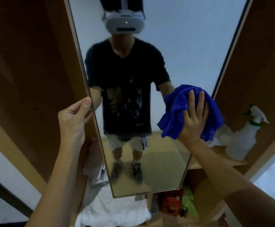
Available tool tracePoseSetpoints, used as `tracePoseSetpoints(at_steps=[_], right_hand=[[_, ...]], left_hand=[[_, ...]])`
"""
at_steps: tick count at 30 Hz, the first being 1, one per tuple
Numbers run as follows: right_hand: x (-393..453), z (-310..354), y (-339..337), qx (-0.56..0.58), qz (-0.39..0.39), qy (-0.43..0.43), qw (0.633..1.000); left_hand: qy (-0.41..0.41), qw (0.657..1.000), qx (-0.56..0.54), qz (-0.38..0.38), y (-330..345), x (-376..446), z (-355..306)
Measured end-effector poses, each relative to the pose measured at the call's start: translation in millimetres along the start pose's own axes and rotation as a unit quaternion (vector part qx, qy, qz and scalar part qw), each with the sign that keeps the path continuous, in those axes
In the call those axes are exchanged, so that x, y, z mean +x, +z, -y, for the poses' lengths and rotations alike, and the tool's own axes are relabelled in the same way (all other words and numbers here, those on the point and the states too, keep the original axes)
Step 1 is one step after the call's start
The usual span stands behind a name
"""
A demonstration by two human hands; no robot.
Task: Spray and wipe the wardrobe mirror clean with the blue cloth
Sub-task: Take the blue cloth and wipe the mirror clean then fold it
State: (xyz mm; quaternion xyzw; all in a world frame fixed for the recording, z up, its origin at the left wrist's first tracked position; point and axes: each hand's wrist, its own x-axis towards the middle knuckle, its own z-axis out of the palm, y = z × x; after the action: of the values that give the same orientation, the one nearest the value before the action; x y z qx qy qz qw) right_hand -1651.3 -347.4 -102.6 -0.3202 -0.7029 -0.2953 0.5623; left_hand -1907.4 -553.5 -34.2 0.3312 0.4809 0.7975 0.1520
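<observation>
The tall wardrobe mirror (pixel 174 46) fills the middle of the head view, with a thin gold frame. My left hand (pixel 73 120) grips its left edge at mid height, thumb on the frame. My right hand (pixel 195 118) presses the crumpled blue cloth (pixel 179 105) flat against the glass near the mirror's right edge. A white spray bottle (pixel 241 141) with a green collar stands on the wardrobe shelf to the right, apart from both hands. The lower glass looks streaked and hazy.
Brown wardrobe panels (pixel 27 71) flank the mirror on both sides. A wooden shelf (pixel 218 161) carries the bottle and a white cloth. Below lie folded white fabric (pixel 113 210), a red box (pixel 169 203) and green items. The mirror reflects a person in a headset.
</observation>
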Motion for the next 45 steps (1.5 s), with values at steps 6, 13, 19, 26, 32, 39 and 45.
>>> tracePoseSetpoints(at_steps=[6, 13, 19, 26, 32, 39, 45], right_hand=[[-2.3, 2.3, 2.2, 0.015, -0.016, 0.005, 1.0], [-41.4, 4.3, 4.0, 0.035, 0.01, 0.045, 0.998], [-73.1, 1.2, 6.4, 0.03, 0.022, 0.039, 0.999], [-69.7, 8.2, 9.9, 0.016, -0.004, 0.049, 0.999], [-58.8, 70.1, 12.2, 0.005, 0.002, 0.075, 0.997], [-42.3, 203.3, 17.3, 0.093, 0.053, 0.011, 0.994], [-45.3, 256.0, 32.0, 0.116, 0.036, 0.076, 0.99]], left_hand=[[0.013, 0.999, 0.027, -0.015, -1.2, -6.5, 15.5], [0.002, 0.998, 0.048, -0.044, -13.4, -46.2, 71.2], [0.015, 0.997, 0.045, -0.061, -12.9, -51.3, 81.8], [0.012, 0.998, 0.04, -0.055, -14.0, -50.5, 80.3], [-0.029, 0.999, 0.008, -0.019, -19.9, -48.4, 72.8], [-0.076, 0.996, -0.034, 0.018, -22.3, -46.3, 64.3], [-0.09, 0.996, 0.013, 0.015, -30.1, -38.1, 68.3]])
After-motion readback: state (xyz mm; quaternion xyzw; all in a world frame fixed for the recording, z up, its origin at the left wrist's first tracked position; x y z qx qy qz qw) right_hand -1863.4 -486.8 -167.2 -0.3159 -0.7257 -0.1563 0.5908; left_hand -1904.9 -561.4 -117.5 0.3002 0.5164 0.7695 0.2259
